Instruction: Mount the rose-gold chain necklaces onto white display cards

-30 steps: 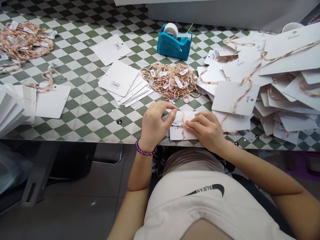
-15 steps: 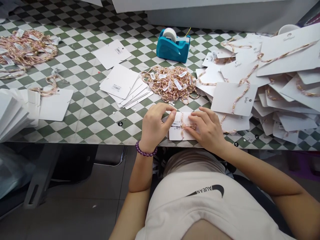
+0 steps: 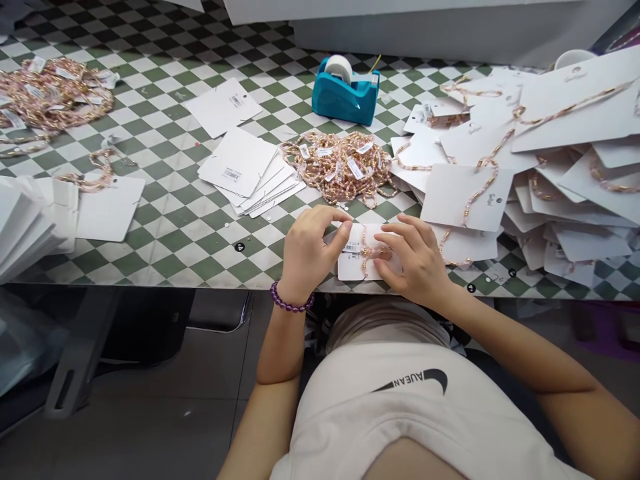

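A white card (image 3: 351, 268) with a barcode label lies at the table's front edge. Across it runs a pink and gold beaded bracelet (image 3: 365, 252). My left hand (image 3: 313, 250), wearing a purple bead bracelet (image 3: 291, 307), is closed at the card's upper left edge, thumb and forefinger close together. Over the card's right part rests my right hand (image 3: 417, 257), its fingers spread and its thumb apart from them. Part of the card is hidden under the right fingers.
Beaded bracelets (image 3: 340, 167) with tags lie heaped beyond my hands. White cards (image 3: 245, 167) are stacked to their left. A teal tape dispenser (image 3: 345, 93) stands behind. Carded bracelets (image 3: 565, 200) pile up at right. At far left are another bracelet heap (image 3: 55, 93) and upright cards (image 3: 25, 227).
My right thumb and fingers have loosened and shifted slightly off the bracelet, showing more of it. My left hand has stayed in place.
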Demonstrator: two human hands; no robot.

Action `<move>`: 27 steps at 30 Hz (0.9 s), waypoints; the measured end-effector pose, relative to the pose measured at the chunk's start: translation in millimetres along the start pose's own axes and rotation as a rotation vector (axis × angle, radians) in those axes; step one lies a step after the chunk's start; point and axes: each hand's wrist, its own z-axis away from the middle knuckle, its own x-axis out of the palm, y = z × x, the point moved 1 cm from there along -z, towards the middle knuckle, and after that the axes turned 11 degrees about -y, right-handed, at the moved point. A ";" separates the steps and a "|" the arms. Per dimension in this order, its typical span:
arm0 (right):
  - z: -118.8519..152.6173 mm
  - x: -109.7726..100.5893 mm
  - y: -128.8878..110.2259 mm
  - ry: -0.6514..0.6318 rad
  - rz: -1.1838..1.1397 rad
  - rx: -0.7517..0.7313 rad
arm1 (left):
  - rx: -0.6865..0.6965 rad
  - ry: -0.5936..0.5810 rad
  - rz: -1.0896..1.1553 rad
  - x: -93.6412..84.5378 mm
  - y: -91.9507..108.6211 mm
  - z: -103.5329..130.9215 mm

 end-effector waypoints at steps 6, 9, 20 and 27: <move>-3.9 0.5 1.9 -0.029 -0.028 0.027 | 0.000 -0.006 -0.002 0.5 -0.6 -0.4; -3.5 -3.9 -0.2 0.041 -0.016 -0.010 | 0.002 -0.005 -0.009 0.0 0.5 -0.8; 22.8 -6.2 -16.0 0.011 0.083 0.009 | 0.065 -0.181 -0.163 5.5 0.3 4.9; 16.7 -7.2 -19.9 -0.076 0.152 0.035 | 0.078 -0.291 -0.262 8.1 -3.5 1.1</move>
